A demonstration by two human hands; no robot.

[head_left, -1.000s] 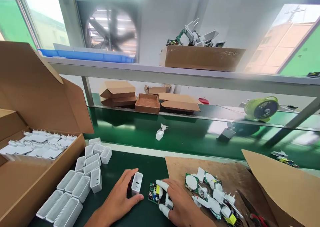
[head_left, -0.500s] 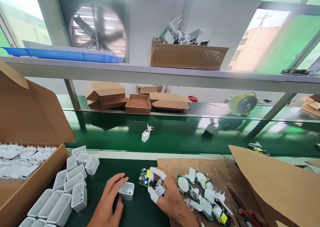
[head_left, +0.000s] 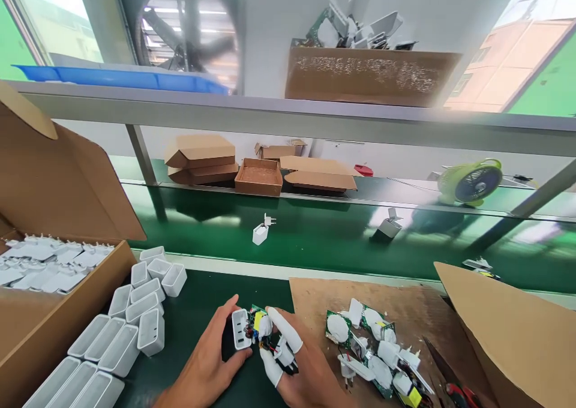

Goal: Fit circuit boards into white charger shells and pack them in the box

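My left hand (head_left: 215, 353) grips a small white plastic case (head_left: 242, 329) between thumb and fingers, its face with slots turned to the right. In my right hand (head_left: 300, 360), with white covers on thumb and finger, is a circuit board (head_left: 260, 323) with a yellow component and white plug parts. The board's left end meets or nearly meets the case; whether it is inside I cannot tell. To the right, a pile of similar circuit boards (head_left: 380, 375) with white parts lies on a brown sheet (head_left: 310, 294).
Rows of white cases (head_left: 117, 349) stand at left beside an open carton (head_left: 128, 258) of white parts. Scissors (head_left: 459, 393) lie at right near a cardboard flap (head_left: 508, 330). Behind runs a green conveyor belt (head_left: 315, 240) carrying a white plug unit (head_left: 261, 233).
My left hand has picked the white case up from the table and turned it toward the board. My right hand has brought the board left to it. The camera view has shifted.
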